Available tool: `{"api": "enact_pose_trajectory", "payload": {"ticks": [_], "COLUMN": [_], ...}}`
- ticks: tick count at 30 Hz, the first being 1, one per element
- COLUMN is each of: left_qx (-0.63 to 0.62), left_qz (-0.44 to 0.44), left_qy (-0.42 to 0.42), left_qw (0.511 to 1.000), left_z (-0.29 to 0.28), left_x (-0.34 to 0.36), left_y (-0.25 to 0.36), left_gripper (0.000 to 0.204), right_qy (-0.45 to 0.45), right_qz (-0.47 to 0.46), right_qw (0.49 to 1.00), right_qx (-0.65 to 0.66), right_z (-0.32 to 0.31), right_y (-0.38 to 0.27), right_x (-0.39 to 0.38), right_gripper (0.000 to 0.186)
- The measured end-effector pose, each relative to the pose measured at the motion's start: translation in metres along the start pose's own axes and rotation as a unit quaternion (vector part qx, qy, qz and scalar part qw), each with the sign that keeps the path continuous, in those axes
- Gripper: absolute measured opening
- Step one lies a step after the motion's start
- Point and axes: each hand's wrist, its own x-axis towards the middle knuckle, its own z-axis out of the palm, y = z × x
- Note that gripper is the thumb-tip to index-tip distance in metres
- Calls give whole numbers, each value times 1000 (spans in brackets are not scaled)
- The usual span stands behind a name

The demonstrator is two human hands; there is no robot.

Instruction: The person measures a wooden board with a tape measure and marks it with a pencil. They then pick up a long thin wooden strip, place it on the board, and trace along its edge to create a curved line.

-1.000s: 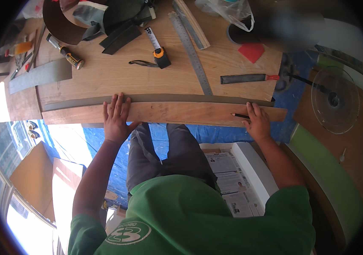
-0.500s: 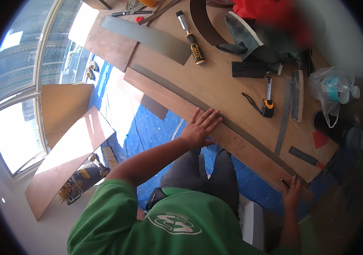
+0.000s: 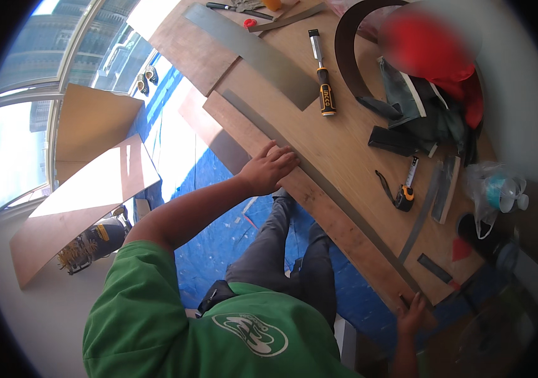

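Observation:
A long, narrow wooden plank [image 3: 325,211] lies along the near edge of the wooden tabletop [image 3: 319,145], running from upper left to lower right. My left hand [image 3: 272,169] grips its near edge around the middle, fingers bent over the top face and the thumb lower down. At the plank's lower right end is my right hand [image 3: 412,314], closed around a thin dark pencil-like stick [image 3: 402,298]; its exact kind is too small to make out. Farther up the table, a chisel [image 3: 323,75] with a black and yellow handle lies beside a flat grey strip [image 3: 256,57].
A tape measure [image 3: 404,196], partly pulled out, lies right of centre near narrow strips [image 3: 421,214] and a dark-bladed tool [image 3: 436,268]. Bags and red cloth [image 3: 433,50] crowd the far right, with a plastic bottle [image 3: 505,192]. Blue sheeting [image 3: 206,208] covers the floor.
The view has shifted, so the table things appear farther right. My left hand's spread fingers have drawn together and bent on the plank. My right hand stays at the plank's end.

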Motion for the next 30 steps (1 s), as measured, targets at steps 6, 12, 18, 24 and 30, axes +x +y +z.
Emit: {"api": "enact_pose_trajectory", "payload": {"ticks": [6, 12, 18, 24, 30], "left_qx": [-12, -21, -22, -26, -22], "left_qz": [13, 22, 24, 25, 24], "left_qy": [11, 24, 29, 30, 30], "left_qw": [1000, 999, 999, 999, 999], "left_z": [1, 5, 8, 11, 12], "left_x": [2, 2, 0, 0, 1], "left_y": [-4, -7, -8, -8, -7], "left_gripper": [88, 90, 91, 91, 92], "right_qy": [-4, 8, 0, -6, -1], "right_qz": [1, -9, -2, 3, -9], "right_qw": [1000, 1000, 1000, 1000, 1000], "right_qx": [-1, 11, 6, 16, 17], "right_z": [-3, 3, 1, -4, -4], "right_y": [-4, 1, -1, -4, -2], "right_x": [2, 2, 2, 2, 2], "right_gripper": [98, 99, 98, 96, 97]}}
